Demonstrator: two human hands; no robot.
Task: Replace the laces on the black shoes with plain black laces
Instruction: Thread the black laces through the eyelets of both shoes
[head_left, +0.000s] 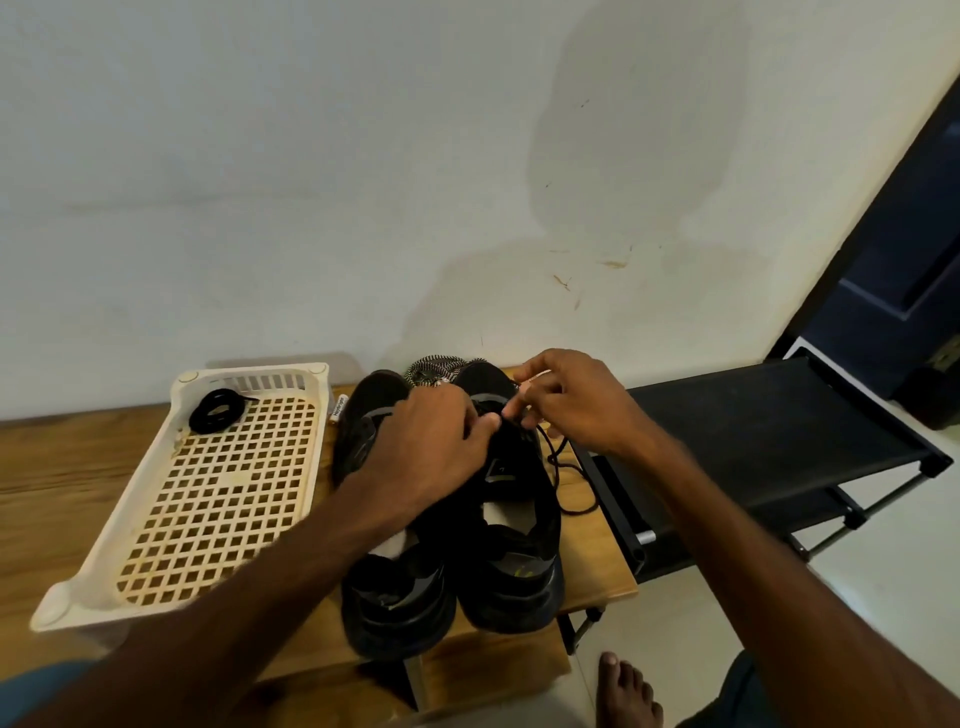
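Presently, left hand (431, 441) grips black shoe (519, 571), right hand (571, 400) pinches its lace (554, 456); white tag (340, 408) illegible.

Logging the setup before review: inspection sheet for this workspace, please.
Surface: wooden table.
Job's things: left shoe and right shoe side by side; loose black lace trails right of the right shoe; coiled black lace in cream basket.
Clutter: patterned laces bunched behind the shoes.
Hands: left hand holds right shoe's upper; right hand pinches loose black lace.
Cables: nothing seen.
Surroundings: stained wall, black rack at right, bare foot below.
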